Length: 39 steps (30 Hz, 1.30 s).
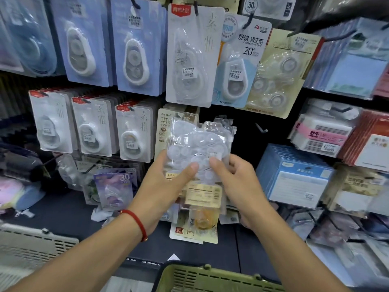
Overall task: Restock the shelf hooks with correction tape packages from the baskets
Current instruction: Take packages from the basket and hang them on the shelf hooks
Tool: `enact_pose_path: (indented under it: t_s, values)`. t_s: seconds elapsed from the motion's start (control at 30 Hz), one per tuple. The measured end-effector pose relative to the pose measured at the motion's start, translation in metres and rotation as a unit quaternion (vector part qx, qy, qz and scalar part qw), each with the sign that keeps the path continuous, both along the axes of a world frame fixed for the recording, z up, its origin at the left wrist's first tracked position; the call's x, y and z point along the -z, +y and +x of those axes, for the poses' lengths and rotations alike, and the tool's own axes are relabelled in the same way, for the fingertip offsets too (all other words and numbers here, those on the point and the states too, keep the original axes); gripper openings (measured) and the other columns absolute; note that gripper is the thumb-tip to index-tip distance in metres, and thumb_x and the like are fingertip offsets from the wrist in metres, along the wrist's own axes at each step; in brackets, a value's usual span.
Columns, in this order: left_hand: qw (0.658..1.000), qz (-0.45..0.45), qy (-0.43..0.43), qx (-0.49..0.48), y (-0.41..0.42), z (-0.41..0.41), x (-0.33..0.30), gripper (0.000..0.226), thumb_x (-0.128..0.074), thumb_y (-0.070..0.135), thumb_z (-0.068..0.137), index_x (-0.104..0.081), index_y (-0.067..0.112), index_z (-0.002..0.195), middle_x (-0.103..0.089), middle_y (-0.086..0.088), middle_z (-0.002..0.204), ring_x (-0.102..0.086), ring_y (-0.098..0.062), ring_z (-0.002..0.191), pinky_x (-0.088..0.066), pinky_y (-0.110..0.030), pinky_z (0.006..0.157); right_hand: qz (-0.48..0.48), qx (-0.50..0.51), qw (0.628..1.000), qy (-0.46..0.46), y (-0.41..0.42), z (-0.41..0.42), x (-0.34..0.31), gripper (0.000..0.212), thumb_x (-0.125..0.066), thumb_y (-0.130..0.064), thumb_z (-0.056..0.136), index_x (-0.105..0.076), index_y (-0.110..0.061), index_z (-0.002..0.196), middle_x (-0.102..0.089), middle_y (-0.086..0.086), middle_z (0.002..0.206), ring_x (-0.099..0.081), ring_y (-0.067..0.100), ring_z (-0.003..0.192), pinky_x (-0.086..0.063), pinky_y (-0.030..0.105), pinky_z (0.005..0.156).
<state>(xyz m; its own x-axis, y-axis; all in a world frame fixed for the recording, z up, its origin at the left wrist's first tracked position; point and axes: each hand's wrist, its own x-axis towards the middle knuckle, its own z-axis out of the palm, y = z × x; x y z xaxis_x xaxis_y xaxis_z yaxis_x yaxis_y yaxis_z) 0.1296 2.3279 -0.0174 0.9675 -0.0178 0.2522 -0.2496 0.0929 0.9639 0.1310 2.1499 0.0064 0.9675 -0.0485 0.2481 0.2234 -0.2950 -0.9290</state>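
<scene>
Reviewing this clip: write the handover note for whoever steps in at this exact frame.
Left hand and right hand together grip a stack of clear correction tape packages, held up in front of the display.
An empty hook sits just right of the stack.
Green basket is below at the bottom edge, grey basket at lower left.
Done: stack picked up.
Left: hang it, probably on that hook, then take more from the baskets.
</scene>
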Motion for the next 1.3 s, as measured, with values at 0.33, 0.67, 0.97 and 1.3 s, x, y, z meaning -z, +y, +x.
enact_pose_path:
  t_s: [0.33,0.67,0.97,1.3]
  values:
    - [0.998,-0.019,0.024,-0.047,0.009,0.004,-0.003,0.033,-0.067,0.021,0.1,-0.065,0.054,0.106,-0.078,0.007,0.101,-0.078,-0.024,0.077,-0.062,-0.035,0.056,0.063,0.065,0.996,0.014,-0.019,0.013,-0.01,0.021,-0.064,-0.041,0.103,-0.072,-0.022,0.104,-0.079,0.009,0.099,-0.077,0.035,0.093,-0.062,0.061,0.083]
    - [1.0,-0.011,0.005,-0.013,0.008,0.003,-0.005,0.025,-0.067,0.024,0.094,-0.066,0.047,0.104,-0.076,0.001,0.105,-0.077,-0.027,0.082,-0.064,-0.046,0.058,-0.135,0.141,0.98,-0.039,-0.024,0.02,-0.007,0.038,-0.064,-0.049,0.099,-0.064,-0.02,0.124,-0.07,-0.002,0.11,-0.065,0.016,0.102,-0.055,0.035,0.084]
    - [0.992,0.006,0.047,0.114,-0.004,-0.002,0.0,0.036,-0.071,0.012,0.099,-0.064,0.039,0.121,-0.08,-0.003,0.11,-0.079,-0.027,0.094,-0.064,-0.035,0.067,0.004,-0.01,1.0,-0.009,-0.009,0.012,-0.001,0.023,-0.068,-0.045,0.098,-0.072,-0.026,0.108,-0.079,-0.011,0.101,-0.074,0.003,0.095,-0.059,0.024,0.084]
    - [0.991,0.022,0.069,0.114,-0.007,-0.004,-0.001,0.064,-0.067,-0.014,0.093,-0.058,0.029,0.138,-0.079,-0.014,0.107,-0.079,-0.034,0.092,-0.066,-0.036,0.077,0.084,0.085,0.993,-0.022,-0.027,0.02,-0.007,0.017,-0.071,-0.035,0.099,-0.073,-0.018,0.103,-0.081,0.0,0.091,-0.078,0.02,0.089,-0.061,0.038,0.081]
